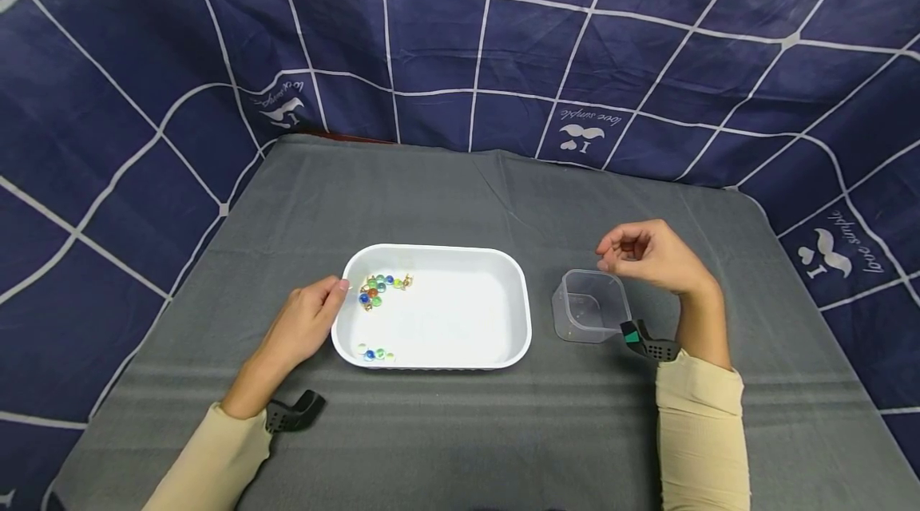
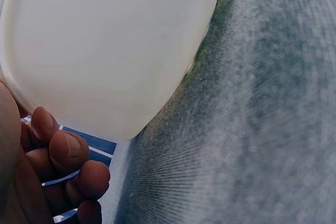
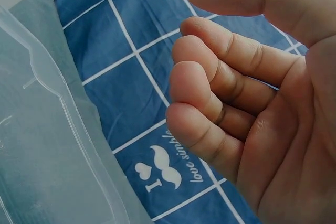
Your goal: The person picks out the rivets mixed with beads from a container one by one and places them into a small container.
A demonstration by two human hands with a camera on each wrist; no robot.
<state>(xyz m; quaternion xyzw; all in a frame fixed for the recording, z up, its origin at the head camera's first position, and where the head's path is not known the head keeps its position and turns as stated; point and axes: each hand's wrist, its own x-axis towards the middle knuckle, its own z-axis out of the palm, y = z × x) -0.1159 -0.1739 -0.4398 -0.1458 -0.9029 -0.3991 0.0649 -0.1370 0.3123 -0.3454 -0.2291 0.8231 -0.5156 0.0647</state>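
Note:
My left hand [image 1: 307, 319] grips the left end of a white tray [image 1: 460, 307], thumb at the rim and fingers curled below it. The left wrist view shows those fingers [image 2: 68, 150] close under the tray's edge. Inside the tray's left end lie several coloured glass marbles [image 1: 381, 287] with small gold-coloured pieces [image 1: 407, 281] among them. A few more marbles [image 1: 376, 354] lie by the near wall. My right hand [image 1: 650, 255] hovers at the far rim of a clear plastic container [image 1: 591, 307]. Its fingers [image 3: 191, 85] bend loosely around nothing, thumb apart.
Grey cloth [image 1: 460, 431] covers the table beneath the tray and container. A dark blue curtain [image 1: 446, 40] with white grid lines hangs behind and at both sides. Black wrist mounts [image 1: 295, 413] sit by both sleeves.

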